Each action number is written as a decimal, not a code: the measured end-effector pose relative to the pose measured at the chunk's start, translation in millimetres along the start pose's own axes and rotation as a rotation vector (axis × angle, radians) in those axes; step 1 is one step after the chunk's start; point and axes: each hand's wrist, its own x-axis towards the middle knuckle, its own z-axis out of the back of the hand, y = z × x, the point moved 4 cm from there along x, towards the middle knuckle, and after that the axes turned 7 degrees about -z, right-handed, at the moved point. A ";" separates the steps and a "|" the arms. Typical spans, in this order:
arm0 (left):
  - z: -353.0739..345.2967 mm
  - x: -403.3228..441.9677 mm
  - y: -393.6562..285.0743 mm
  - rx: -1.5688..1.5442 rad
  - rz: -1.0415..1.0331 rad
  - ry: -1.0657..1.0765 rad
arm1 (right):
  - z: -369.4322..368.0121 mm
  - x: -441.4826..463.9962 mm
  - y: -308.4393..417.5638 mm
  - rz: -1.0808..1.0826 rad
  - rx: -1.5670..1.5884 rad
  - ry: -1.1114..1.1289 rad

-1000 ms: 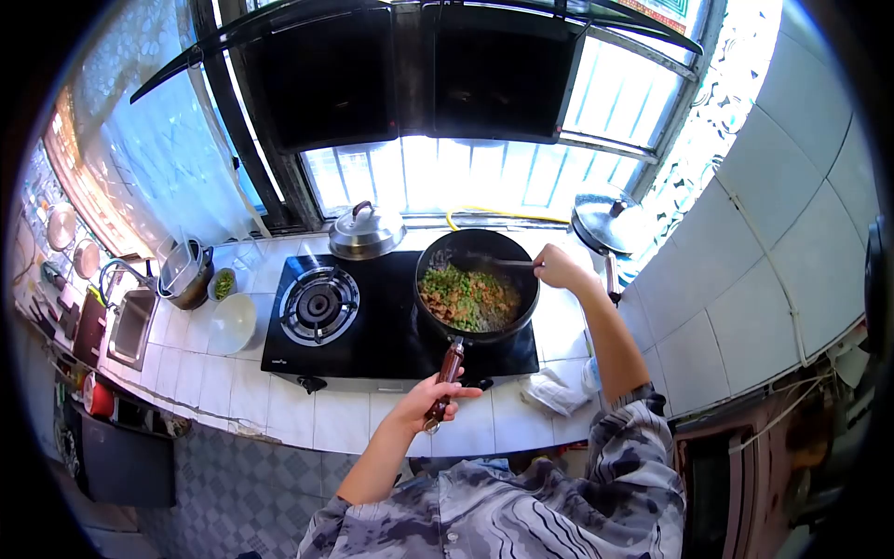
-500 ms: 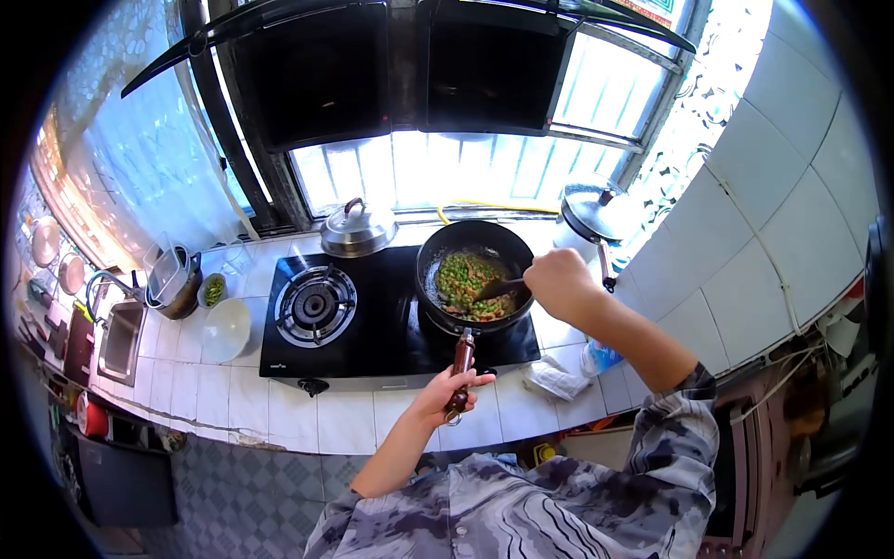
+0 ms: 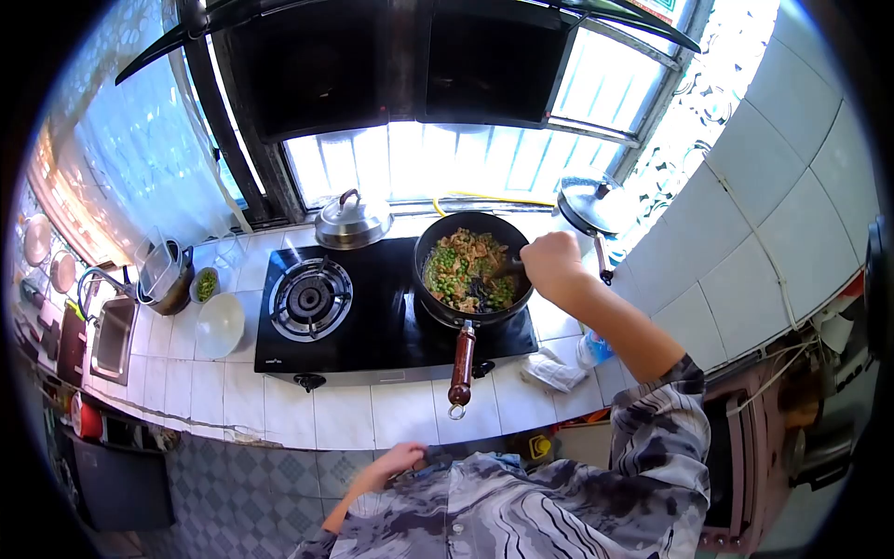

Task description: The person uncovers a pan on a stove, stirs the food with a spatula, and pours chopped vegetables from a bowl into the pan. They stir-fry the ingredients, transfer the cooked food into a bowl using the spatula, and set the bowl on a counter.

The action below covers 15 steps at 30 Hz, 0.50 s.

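Note:
My right hand (image 3: 553,265) is closed around the grip of a dark spatula (image 3: 507,268) at the right rim of a black wok (image 3: 430,300). The spatula's blade is partly buried in the food (image 3: 461,265), a mix of green peas and small brown pieces. The wok sits on the right burner, its brown wooden handle (image 3: 462,363) pointing toward me with no hand on it. Low by my waist, in front of the counter edge, my left hand (image 3: 400,458) is loosely open and holds nothing visible.
A black two-burner stove (image 3: 372,312) carries the wok. Behind it stand a silver domed lid (image 3: 352,226) and a lidded pot (image 3: 589,210). To the left are a white bowl (image 3: 220,326), a small bowl of green pieces (image 3: 206,285) and a sink (image 3: 113,340). A folded cloth (image 3: 553,370) lies at right.
My left hand has let go of the wok handle and dropped back toward my waist. The food has been turned over and spread, with more brown pieces on top. My right hand keeps the spatula.

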 end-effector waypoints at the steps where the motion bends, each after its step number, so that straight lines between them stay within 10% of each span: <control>1: -5.4 -9.4 27.1 -0.004 0.003 0.002 | 6.1 -7.5 -1.6 0.004 -0.001 0.004; 9: 14.7 -23.7 -40.9 0.227 0.175 0.206 | -39.1 15.0 23.2 -0.052 -0.053 -0.074; 15: 26.9 5.1 -213.3 -0.826 -0.097 -0.065 | -33.7 30.2 -17.4 -0.196 0.022 0.090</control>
